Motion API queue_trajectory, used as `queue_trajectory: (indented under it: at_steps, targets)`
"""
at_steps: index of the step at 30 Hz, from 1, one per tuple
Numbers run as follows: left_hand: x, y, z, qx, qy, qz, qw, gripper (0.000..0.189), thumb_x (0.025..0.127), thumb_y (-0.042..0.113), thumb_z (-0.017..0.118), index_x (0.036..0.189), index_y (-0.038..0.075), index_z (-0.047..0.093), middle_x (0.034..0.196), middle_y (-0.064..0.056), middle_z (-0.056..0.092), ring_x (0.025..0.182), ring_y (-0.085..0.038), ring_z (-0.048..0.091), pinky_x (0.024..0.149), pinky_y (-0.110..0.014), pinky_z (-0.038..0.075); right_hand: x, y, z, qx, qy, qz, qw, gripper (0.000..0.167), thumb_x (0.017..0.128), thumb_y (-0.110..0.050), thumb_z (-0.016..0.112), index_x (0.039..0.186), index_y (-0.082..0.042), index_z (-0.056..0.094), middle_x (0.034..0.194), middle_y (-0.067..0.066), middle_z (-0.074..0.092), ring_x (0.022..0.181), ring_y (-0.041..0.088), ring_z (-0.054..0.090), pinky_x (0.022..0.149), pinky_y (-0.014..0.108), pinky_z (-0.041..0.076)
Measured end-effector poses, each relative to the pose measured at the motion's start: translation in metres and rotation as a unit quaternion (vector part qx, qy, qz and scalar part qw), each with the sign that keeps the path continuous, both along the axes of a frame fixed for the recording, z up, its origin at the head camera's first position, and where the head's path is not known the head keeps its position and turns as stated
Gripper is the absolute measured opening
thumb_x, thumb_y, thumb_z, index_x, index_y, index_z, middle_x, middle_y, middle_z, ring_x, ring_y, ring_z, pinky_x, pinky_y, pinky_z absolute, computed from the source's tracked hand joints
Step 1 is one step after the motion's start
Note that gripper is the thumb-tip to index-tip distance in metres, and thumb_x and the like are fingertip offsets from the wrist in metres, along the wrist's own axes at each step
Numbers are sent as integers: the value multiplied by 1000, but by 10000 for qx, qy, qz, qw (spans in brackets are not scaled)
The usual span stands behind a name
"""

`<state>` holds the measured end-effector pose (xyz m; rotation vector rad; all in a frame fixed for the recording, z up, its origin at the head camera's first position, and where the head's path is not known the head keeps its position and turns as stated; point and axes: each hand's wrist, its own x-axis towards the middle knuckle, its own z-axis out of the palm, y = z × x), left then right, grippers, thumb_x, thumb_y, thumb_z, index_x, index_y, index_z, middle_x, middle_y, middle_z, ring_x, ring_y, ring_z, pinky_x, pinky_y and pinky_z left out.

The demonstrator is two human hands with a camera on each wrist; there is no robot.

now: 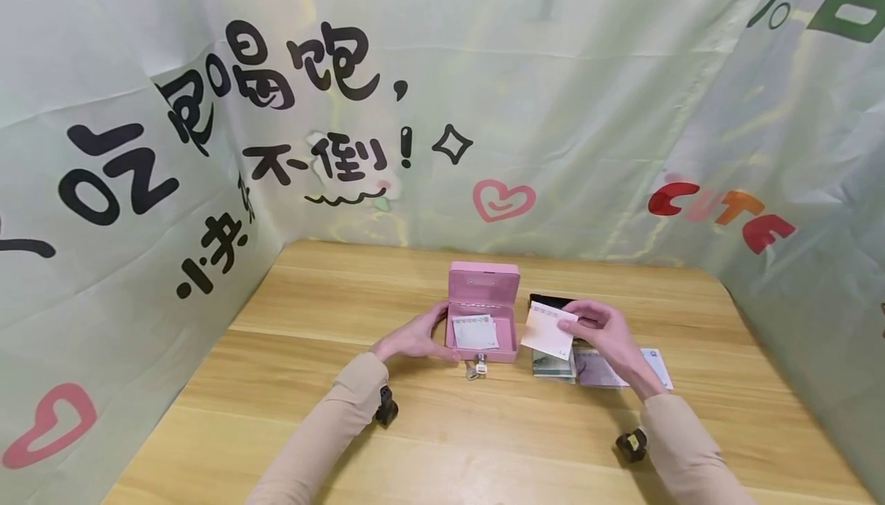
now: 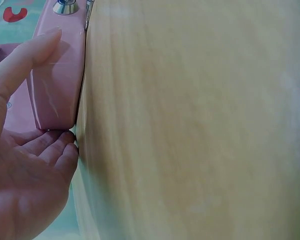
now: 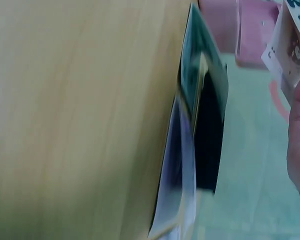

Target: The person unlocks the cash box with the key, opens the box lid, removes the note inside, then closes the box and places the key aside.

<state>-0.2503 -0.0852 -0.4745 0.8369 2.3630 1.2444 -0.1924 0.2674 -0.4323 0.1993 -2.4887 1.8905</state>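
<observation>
A pink cash box (image 1: 483,355) stands on the table with its lid (image 1: 484,284) raised. My left hand (image 1: 415,336) holds its left front corner. In the left wrist view, the thumb (image 2: 45,47) lies on the box front and the other fingers are bent against the side. Inside the box lie pale printed paper notes (image 1: 475,333). My right hand (image 1: 608,336) pinches a pinkish printed paper note (image 1: 549,328) between thumb and fingers, right of the box. The right wrist view shows a small cartoon face on this note (image 3: 290,50).
Two small keys (image 1: 472,371) hang at the box's front lock. Beneath my right hand are a black flat item (image 1: 549,301), greenish notes (image 1: 553,367) and purple notes (image 1: 598,370). The wooden table (image 1: 332,290) meets printed fabric walls (image 1: 415,213) at the back and sides.
</observation>
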Motion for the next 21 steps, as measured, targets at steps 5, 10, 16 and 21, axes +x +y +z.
queue_trajectory:
  at_steps: [5,10,16,21]
  targets:
    - [1,1,1,-22,-14,-11,10000,109,78,18,86,159,2,15,166,-21,25,154,-36,26,129,-52,20,7,21,0,41,95,20,9999,21,92,-11,73,111,-6,68,92,-22,73,86,-2,70,78,15,58]
    - [2,1,2,-57,11,-27,10000,109,79,17,86,159,1,14,165,-22,25,154,-37,26,129,-53,20,8,40,-3,-80,247,61,9996,18,93,-4,69,108,-13,70,95,-22,74,89,-4,70,79,13,59]
    - [1,1,1,-6,51,-59,10000,109,78,17,86,159,0,15,165,-23,26,153,-37,28,129,-53,21,10,64,-5,-220,424,103,9988,22,92,0,68,106,-17,71,95,-21,75,88,-4,71,75,13,59]
    - [0,-1,0,42,96,-116,9999,109,78,18,86,159,0,15,164,-23,27,153,-37,28,129,-54,22,13,83,-4,-418,547,81,9976,23,92,3,66,107,-15,71,95,-18,75,86,-3,71,73,14,59]
